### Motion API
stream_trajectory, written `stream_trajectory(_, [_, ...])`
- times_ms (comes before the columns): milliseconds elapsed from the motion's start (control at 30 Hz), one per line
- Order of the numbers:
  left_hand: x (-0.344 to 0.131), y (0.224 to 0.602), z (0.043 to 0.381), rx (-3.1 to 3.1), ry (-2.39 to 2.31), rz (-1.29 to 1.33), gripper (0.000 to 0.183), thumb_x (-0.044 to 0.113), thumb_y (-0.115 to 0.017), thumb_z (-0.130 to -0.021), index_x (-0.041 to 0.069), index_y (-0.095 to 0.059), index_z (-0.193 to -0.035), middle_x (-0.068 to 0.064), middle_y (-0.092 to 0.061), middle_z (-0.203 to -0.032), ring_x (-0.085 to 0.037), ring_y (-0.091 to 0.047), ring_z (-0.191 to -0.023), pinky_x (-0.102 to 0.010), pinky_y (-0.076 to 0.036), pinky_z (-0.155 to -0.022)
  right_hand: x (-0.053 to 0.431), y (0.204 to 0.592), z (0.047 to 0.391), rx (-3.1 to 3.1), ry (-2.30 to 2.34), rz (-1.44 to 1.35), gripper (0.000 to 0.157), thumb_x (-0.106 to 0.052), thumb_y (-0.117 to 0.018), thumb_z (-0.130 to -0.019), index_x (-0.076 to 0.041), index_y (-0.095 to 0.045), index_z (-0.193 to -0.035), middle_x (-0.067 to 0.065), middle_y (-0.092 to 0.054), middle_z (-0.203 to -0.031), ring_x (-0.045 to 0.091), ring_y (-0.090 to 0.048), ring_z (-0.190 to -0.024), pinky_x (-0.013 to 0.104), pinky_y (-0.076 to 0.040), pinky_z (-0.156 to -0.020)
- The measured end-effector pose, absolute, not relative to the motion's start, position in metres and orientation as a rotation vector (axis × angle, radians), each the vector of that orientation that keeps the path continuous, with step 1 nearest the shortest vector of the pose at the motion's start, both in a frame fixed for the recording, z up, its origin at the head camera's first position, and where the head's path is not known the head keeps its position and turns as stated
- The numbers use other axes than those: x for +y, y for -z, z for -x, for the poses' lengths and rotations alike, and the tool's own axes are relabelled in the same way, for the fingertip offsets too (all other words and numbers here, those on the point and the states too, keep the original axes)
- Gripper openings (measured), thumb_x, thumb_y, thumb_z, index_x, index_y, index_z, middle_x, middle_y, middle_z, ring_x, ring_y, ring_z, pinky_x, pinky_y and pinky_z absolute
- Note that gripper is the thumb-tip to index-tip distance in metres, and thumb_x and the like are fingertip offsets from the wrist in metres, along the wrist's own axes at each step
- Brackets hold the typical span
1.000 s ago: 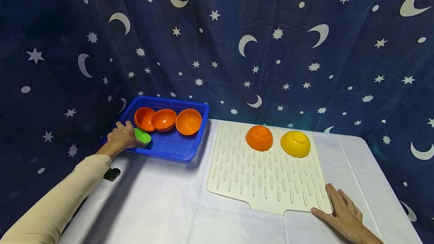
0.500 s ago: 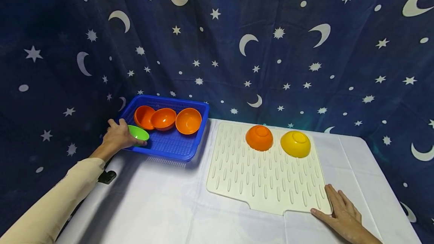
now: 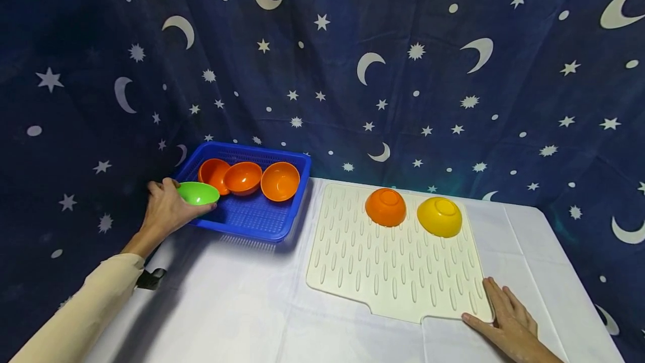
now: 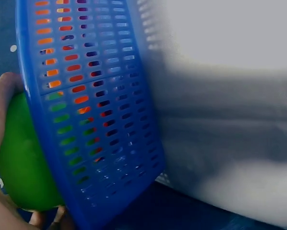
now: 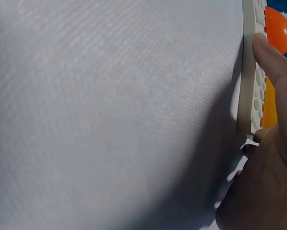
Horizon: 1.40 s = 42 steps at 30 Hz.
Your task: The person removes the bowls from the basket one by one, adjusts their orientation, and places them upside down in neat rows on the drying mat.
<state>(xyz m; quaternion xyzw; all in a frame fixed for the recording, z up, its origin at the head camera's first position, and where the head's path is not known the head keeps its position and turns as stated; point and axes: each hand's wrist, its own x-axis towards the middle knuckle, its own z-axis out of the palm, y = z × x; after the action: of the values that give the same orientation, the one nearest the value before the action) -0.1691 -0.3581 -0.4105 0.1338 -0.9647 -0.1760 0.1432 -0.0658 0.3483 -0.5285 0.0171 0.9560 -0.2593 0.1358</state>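
Green is framed by the thumb and curved fingers of the left hand (image 3: pixel 167 207), in whose grip a green bowl (image 3: pixel 198 191) is held, tilted, with its inside showing. The green bowl is placed over the near left corner of a blue basket (image 3: pixel 254 214), beside its rim in the left wrist view; whether the two are touching cannot be told. Toward the basket's far edge, three orange bowls (image 3: pixel 280 182) are lined up, the leftmost tilted, the last near the right edge.

By the right hand (image 3: pixel 511 321), its thumb and fingers extended and spread, an off-white mat (image 3: pixel 373 273) is merely touched at its near right corner, the thumb being laid on the near edge and the fingers against the right one. Near the mat's far edge an inverted orange bowl (image 3: pixel 385 207) is set, and a yellow bowl (image 3: pixel 439 217), also upside down, is placed by the far right corner. Mat and basket are carried by a table (image 3: pixel 242 307) covered in white cloth, the basket at its far left corner. Behind, a dark blue curtain (image 3: pixel 302 71) is patterned with moons and stars.
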Motion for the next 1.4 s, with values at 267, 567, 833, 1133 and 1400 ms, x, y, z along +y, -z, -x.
stream_trajectory(267, [-0.354, 0.415, 0.166, -2.679, 0.631, -0.368, 0.103, 0.047, -0.091, -0.068, -0.01, -0.034, -0.132, -0.039, -0.022, -0.127, -0.059, -0.047, -0.094, -0.069, -0.047, -0.083, 0.348, 0.529, 0.064, 2.794, 0.769, -0.029, 0.113, -0.06, -0.062, -0.092, 0.007, 0.002, -0.157, 0.033, 0.01, -0.161, 0.058, 0.019, -0.141, 0.081, 0.008, -0.098])
stream_trajectory(567, [-0.346, 0.41, 0.165, -2.739, 0.825, -0.374, 0.132, 0.05, -0.089, -0.071, 0.008, -0.002, -0.161, -0.04, -0.017, -0.142, -0.062, -0.045, -0.105, -0.073, -0.044, -0.09, 0.348, 0.529, 0.063, 2.764, 0.791, -0.023, 0.113, -0.059, -0.06, -0.093, 0.007, 0.007, -0.156, 0.034, 0.012, -0.16, 0.059, 0.021, -0.14, 0.08, 0.012, -0.098])
stream_trajectory(833, [-0.338, 0.406, 0.166, -2.761, 0.874, -0.324, 0.127, 0.049, -0.089, -0.072, -0.011, -0.015, -0.156, -0.039, -0.028, -0.142, -0.056, -0.043, -0.118, -0.068, -0.043, -0.096, 0.349, 0.53, 0.062, 2.781, 0.801, 0.015, 0.112, -0.058, -0.06, -0.094, 0.007, 0.007, -0.157, 0.034, 0.012, -0.16, 0.059, 0.021, -0.14, 0.081, 0.009, -0.096])
stream_trajectory(1133, [-0.324, 0.402, 0.164, -2.789, 0.919, -0.238, 0.119, 0.047, -0.089, -0.073, -0.013, -0.023, -0.152, -0.035, -0.027, -0.143, -0.054, -0.043, -0.119, -0.067, -0.044, -0.097, 0.35, 0.528, 0.064, 2.785, 0.818, 0.015, 0.113, -0.059, -0.061, -0.093, 0.005, 0.007, -0.157, 0.032, 0.013, -0.161, 0.057, 0.024, -0.14, 0.081, 0.009, -0.095])
stream_trajectory(1400, [-0.317, 0.407, 0.161, -2.715, 0.891, -0.18, 0.114, 0.04, -0.092, -0.071, -0.01, -0.028, -0.151, -0.031, -0.03, -0.141, -0.053, -0.044, -0.117, -0.068, -0.044, -0.095, 0.349, 0.529, 0.063, 2.77, 0.83, 0.012, 0.112, -0.057, -0.06, -0.094, 0.007, 0.007, -0.157, 0.034, 0.011, -0.16, 0.058, 0.023, -0.14, 0.081, 0.009, -0.095])
